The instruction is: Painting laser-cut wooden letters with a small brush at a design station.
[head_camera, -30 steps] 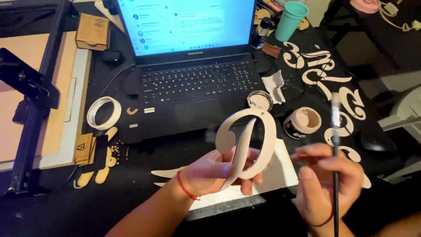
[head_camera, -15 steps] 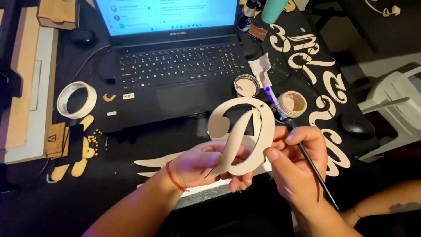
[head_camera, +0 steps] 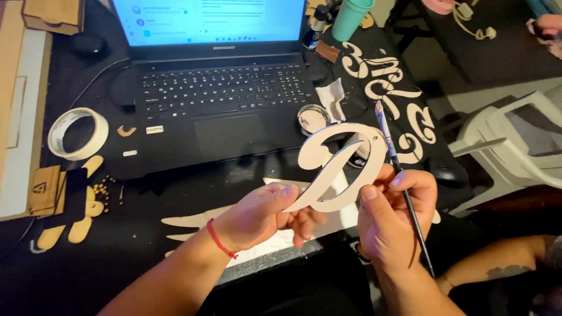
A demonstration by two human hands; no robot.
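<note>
Left hand [head_camera: 257,216] gripping pale looped wooden cutout letter [head_camera: 339,169] in front of open black laptop [head_camera: 211,99]. Right hand [head_camera: 392,222] pinching thin black-handled paintbrush [head_camera: 404,193] beside the letter, fingers closed around it.

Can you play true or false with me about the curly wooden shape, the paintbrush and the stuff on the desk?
1. Both hands touch the curly wooden cutout. True.
2. The right hand holds a pair of scissors. False: it holds a thin paintbrush.
3. The laptop is closed. False: it is open with its screen lit.
4. A roll of tape lies left of the laptop. True.
5. The left hand wears a blue glove. False: it is bare, with a red band at the wrist.
</note>
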